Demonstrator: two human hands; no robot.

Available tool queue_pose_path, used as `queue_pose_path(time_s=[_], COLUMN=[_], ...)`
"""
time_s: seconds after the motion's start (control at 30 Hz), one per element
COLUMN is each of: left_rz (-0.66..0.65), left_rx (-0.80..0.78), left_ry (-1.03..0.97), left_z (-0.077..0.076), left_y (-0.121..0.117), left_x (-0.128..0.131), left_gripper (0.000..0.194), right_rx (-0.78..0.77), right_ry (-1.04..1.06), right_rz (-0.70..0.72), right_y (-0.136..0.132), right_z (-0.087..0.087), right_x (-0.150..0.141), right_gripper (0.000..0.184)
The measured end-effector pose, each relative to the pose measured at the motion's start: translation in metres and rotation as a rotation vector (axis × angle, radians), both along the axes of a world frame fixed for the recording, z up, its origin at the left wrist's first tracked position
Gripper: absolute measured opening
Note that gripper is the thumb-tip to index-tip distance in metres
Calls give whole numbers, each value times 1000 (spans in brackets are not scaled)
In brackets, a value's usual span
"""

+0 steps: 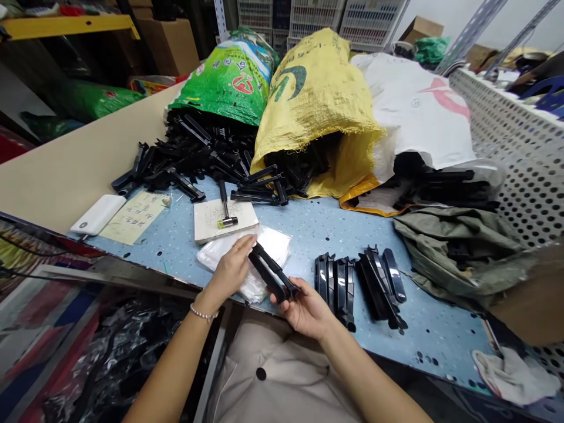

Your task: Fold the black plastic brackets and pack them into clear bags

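Note:
Both hands hold one long black plastic part (272, 274) above the near edge of the blue table (308, 235). My left hand (231, 270) grips its upper end, fingers curled round it. My right hand (304, 308) pinches its lower end. Under the part lies a stack of clear plastic bags (273, 244). Just right of my right hand, a row of similar black parts (359, 282) lies side by side on the table.
A small hammer (225, 208) rests on a white block (211, 226). Behind, green (229, 76), yellow (317, 94) and white (414, 106) sacks spill black parts. A power bank (97, 214) and a paper note (132, 216) lie left; an olive cloth (458, 247) lies right.

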State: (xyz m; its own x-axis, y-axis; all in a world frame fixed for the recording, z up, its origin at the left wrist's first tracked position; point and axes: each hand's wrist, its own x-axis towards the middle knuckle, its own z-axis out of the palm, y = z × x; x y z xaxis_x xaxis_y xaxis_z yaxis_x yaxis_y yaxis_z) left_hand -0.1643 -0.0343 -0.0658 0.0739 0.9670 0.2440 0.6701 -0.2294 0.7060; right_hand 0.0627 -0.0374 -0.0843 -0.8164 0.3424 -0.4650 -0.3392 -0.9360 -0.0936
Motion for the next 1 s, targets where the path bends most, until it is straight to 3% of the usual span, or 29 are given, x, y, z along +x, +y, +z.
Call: queue_pose_path(time_s=[0.13,0.23,0.3,0.37,0.43,0.5,0.57,0.63,0.73,0.8,0.83,0.9,1.0], left_rz=[-283,-364,-307,-197,-78,16,80,145,294,381,405,427,466], left_rx=[60,-9,-45,-84,-195,-390,-577,-735,-968,-1079,-1104,-1089,-820], left_ry=[10,-28,-52,-67,-49,6,79,191,478,603,625,628,589], left_z=[15,20,26,39,54,63,52,21,-41,-70,-77,-75,-43], left_y=[-36,-60,-76,-96,-121,-148,-173,-193,-214,-217,-214,-197,-146], left_x=[27,46,46,33,7,-27,-62,-92,-123,-131,-131,-121,-79], left_gripper=[67,71,68,57,41,31,28,25,23,23,23,22,25], right_rx=[229,700,1069,1317,1480,1702,1966,2148,2311,2373,2387,2367,2206], right_ry=[-109,-472,-626,-539,-443,-629,-1040,-1288,-1305,-1217,-1183,-1159,-1190], right_rz=[-84,-147,-71,108,271,300,230,340,586,656,659,621,456], right_y=[9,-3,-18,-28,-26,-9,18,44,69,75,76,75,71], right_z=[6,20,34,47,58,61,55,44,32,32,34,40,46], right_x=[-11,-22,-26,-21,-5,20,45,65,76,78,80,84,89], right_gripper=[33,24,26,39,39,38,51,54,48,42,38,32,28])
